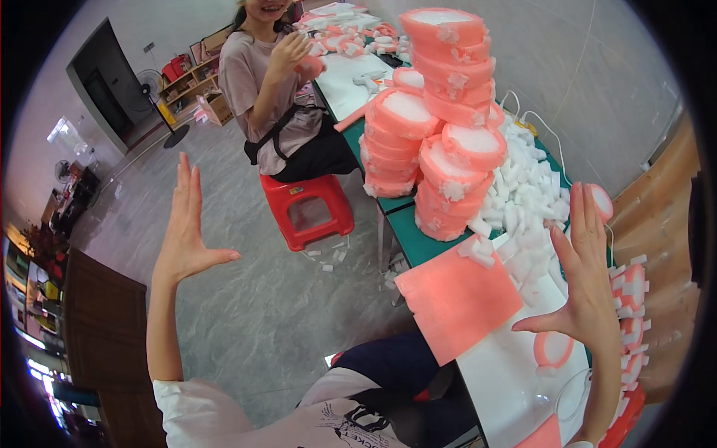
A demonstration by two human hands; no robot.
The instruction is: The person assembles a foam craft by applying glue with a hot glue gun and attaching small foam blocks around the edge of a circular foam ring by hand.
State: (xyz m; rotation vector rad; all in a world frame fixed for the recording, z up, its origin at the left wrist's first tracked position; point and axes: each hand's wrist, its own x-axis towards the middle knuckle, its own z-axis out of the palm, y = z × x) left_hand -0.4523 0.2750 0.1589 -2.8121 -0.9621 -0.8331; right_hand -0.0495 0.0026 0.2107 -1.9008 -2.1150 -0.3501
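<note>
Both of my hands are raised in front of me with nothing in them. My left hand point(190, 231) is over the floor, fingers stretched upward and thumb pointing right. On the other side my right hand point(582, 287) is above the white tabletop, its fingers up and thumb pointing left. A square pink foam sheet point(459, 299) lies at the table's edge, left of my right hand. Below that hand a pink ring with a white middle point(553, 349) rests on the table. Beyond it spreads a heap of small white foam pieces point(523, 194).
Tall stacks of round pink foam pieces with white centres point(452, 75) stand on the green table point(414, 239). A co-worker point(276, 97) sits on a red stool point(306, 213), holding something pink. White scraps point(336, 257) lie on the floor. A brown curtain point(665, 224) hangs at right.
</note>
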